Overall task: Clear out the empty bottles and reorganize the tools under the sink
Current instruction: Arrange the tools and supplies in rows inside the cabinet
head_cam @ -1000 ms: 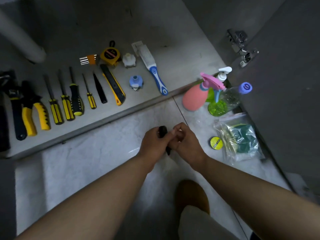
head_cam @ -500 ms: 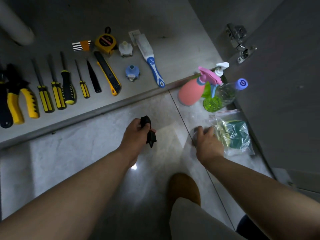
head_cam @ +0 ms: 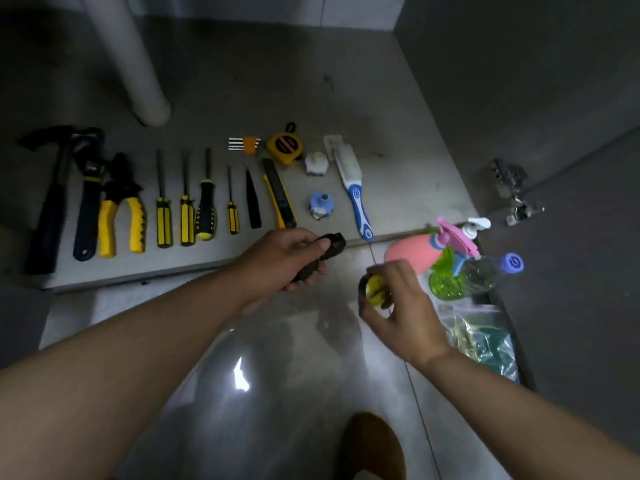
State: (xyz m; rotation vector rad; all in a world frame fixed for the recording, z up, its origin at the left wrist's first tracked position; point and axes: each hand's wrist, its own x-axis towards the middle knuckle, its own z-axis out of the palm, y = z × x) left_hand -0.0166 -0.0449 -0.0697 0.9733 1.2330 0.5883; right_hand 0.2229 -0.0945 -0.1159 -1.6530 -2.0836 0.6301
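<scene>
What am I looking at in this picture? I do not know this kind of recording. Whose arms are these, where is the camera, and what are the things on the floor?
There is no machine here. A person wears a camera on the head, so the single view looks forward and down at their own arms.

The left hand holds a small black tool. The right hand holds a small round yellow and black item; it is too blurred to name.

On the grey cabinet floor tools lie in a row: a hammer, pliers, several screwdrivers, a tape measure and a blue-handled brush.

To the right stand a pink spray bottle and a clear bottle, with a plastic bag nearby.
</scene>
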